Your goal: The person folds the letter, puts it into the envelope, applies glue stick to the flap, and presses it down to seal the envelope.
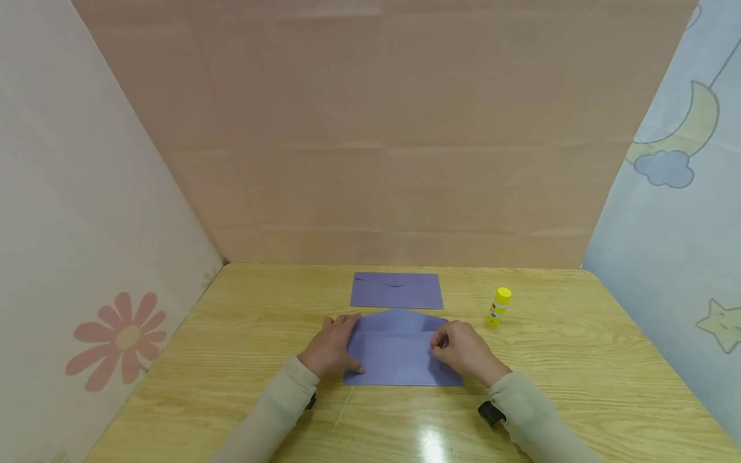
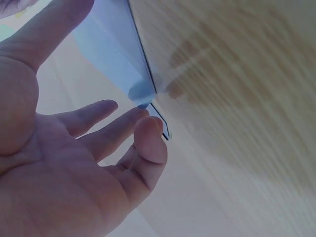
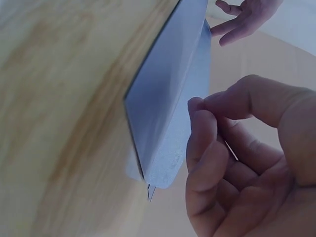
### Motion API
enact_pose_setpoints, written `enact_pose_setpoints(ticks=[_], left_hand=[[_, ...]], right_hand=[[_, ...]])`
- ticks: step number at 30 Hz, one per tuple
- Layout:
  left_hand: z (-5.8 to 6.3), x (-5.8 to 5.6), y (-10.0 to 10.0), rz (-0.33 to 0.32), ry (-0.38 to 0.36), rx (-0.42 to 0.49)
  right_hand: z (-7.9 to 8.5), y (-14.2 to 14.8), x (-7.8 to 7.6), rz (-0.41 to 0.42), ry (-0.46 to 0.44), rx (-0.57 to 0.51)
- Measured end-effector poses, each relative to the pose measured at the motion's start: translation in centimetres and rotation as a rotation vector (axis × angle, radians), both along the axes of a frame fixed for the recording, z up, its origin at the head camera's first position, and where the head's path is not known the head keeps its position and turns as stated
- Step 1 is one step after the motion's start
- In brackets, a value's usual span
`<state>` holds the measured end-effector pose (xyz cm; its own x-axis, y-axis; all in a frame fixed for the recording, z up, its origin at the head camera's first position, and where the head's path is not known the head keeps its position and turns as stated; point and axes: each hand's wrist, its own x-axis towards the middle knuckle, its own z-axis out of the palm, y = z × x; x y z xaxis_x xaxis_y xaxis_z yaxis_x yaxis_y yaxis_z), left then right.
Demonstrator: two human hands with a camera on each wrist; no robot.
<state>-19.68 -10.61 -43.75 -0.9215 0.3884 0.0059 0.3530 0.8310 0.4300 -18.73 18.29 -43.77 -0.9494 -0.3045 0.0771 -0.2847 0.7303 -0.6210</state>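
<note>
A purple envelope (image 1: 399, 360) lies in front of me with its flap (image 1: 399, 319) unfolded toward the back. At its left edge is my left hand (image 1: 332, 345), thumb over the near left corner and fingers spread along the side. My right hand (image 1: 463, 349) is over the envelope's right part, fingers curled. In the right wrist view, the thumb and index fingertips (image 3: 200, 104) meet, and nothing shows between them. The left wrist view shows the left palm (image 2: 64, 182) with loosely bent fingers beside the envelope's edge.
Behind the near envelope lies a second purple envelope (image 1: 396, 294), its flap folded down. A yellow glue stick (image 1: 499, 307) stands to the right. A thin pale strip (image 1: 344, 405) lies on the wooden table (image 1: 231, 360) near the front. Printed panels surround the table.
</note>
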Motion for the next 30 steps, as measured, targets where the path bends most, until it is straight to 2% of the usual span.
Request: enact_pose_setpoints(ticks=[9,17,30], left_hand=[[0.09,0.2,0.1,0.013,0.01,-0.005],[0.16,0.51,0.2,0.006,0.053,-0.021],[0.27,0.78,0.43,0.006,0.082,-0.041]], right_hand=[[0.11,0.06,-0.13,-0.051,-0.023,0.011],[-0.07,0.15,-0.28,-0.077,-0.025,0.014],[-0.27,0.55,-0.47,-0.088,-0.017,0.012]])
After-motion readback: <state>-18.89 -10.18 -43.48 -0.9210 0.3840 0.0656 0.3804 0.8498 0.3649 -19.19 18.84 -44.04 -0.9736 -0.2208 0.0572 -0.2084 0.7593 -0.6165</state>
